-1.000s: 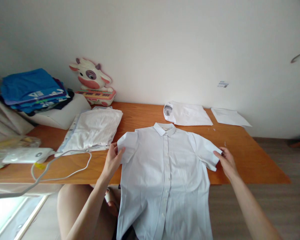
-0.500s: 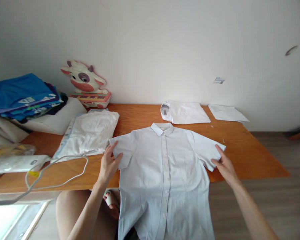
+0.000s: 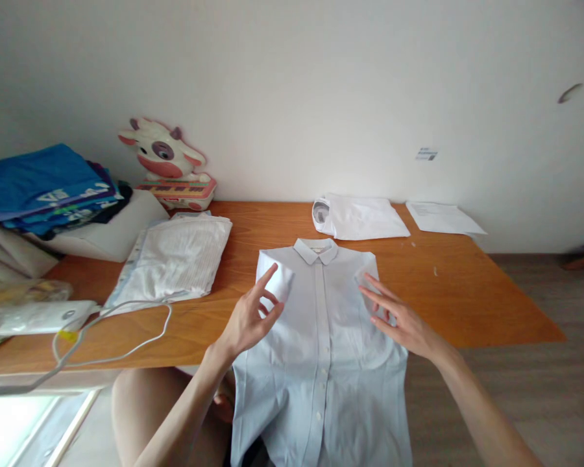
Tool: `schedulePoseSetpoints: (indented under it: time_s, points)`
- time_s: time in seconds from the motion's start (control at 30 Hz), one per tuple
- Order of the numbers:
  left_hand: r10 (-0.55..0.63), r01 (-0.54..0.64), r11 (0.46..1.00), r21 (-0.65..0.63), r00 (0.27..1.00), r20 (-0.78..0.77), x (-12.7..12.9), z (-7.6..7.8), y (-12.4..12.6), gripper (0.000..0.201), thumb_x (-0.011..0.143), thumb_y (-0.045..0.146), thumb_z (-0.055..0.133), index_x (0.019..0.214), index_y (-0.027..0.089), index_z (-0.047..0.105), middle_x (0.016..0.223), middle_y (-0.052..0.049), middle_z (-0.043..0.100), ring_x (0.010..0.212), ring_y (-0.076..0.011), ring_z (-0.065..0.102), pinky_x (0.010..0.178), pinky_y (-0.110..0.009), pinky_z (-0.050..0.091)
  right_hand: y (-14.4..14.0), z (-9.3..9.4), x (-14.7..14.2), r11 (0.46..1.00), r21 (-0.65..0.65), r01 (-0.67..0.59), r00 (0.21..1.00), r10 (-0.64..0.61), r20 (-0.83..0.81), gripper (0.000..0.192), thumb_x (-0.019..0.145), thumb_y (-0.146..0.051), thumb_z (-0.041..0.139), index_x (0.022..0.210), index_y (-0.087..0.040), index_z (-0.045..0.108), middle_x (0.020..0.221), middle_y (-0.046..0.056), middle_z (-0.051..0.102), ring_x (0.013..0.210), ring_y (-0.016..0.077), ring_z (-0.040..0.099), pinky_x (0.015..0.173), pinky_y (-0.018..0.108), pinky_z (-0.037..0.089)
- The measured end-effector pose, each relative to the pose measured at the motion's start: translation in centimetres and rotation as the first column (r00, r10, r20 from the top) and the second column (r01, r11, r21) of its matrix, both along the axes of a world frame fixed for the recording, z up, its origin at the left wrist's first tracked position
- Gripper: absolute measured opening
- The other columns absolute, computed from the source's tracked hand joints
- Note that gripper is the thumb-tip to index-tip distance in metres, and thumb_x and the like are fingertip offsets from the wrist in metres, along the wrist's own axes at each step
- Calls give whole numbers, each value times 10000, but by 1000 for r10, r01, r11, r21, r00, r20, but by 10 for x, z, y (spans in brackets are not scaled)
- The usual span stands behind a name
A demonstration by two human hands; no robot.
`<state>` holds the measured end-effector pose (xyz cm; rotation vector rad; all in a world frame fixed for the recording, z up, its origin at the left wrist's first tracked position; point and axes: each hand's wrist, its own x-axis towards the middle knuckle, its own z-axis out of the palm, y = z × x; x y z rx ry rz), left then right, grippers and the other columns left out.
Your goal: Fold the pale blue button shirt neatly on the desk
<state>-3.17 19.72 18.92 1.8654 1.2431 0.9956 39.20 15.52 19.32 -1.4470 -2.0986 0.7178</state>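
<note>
Your shirt lies collar-away over the table's near edge, hem hanging off. Both your hands, left and right, rest open-fingered on its folded-in sleeves, gripping nothing.

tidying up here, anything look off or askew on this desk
The light blue shirt hangs half off the table front edge, and a white cable loops loosely across the left side. Nothing looks spilled or damaged.
</note>
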Motion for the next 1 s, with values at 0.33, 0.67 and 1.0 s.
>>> schedulePoseSetpoints:
  time_s: [0.33, 0.67, 1.0]
  points:
    - [190, -49, 959, 279, 842, -505, 32, -73, 61, 587, 1086, 411, 486, 1619, 166, 466, 1733, -174, 413, 1654, -381, 277, 1317, -627, 330, 74, -87, -24, 953, 287, 94, 945, -176, 275, 575, 1090, -450, 468, 1614, -218, 515, 1739, 122, 394, 1619, 365, 337, 1304, 599, 356]
    - [403, -198, 904, 378, 690, -601, 31, -100, 77, 821, 1065, 558, 451, 1699, 64, 285, 1750, -258, 322, 1657, -403, 251, 1331, -617, 260, 91, -117, -17, 938, 256, 233, 798, -335, 502, 828, 1087, -639, 329, 1716, -101, 301, 1788, 175, 247, 1671, 383, 182, 1344, 576, 231]
    - [408, -236, 908, 345, 684, -605, 31, -96, 77, 978, 1024, 681, 467, 1697, 8, 240, 1752, -272, 305, 1657, -393, 260, 1349, -577, 245, 110, -118, -22, 875, 315, 368, 713, -483, 509, 877, 1096, -605, 272, 1667, 59, 287, 1759, 297, 240, 1661, 409, 192, 1338, 554, 200]
